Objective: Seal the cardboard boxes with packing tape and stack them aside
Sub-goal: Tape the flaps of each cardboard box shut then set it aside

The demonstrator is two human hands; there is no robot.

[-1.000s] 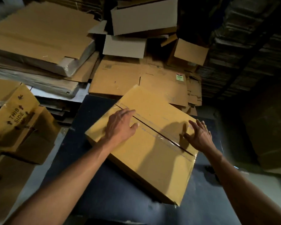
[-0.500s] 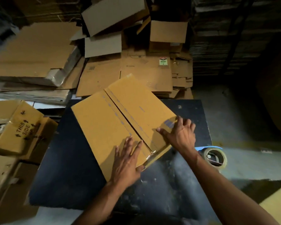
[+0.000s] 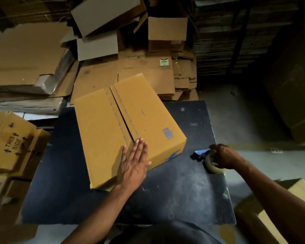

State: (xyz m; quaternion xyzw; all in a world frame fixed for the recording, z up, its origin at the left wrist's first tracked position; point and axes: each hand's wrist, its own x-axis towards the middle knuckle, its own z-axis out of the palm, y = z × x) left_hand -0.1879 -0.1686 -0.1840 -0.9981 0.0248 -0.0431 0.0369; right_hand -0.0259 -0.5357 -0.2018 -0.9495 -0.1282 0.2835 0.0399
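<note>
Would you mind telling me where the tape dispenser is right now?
In the head view, the tape dispenser sits on the dark table to the right of the cardboard box, gripped by the right hand.

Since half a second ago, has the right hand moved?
Yes. The right hand left the box and went right across the dark table, now gripping the tape dispenser.

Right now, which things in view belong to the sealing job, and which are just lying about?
In the job:
cardboard box, under the left hand
tape dispenser, gripped by the right hand
black table

Lying about:
flattened cardboard sheets
"THIS SIDE" box
open box
</note>
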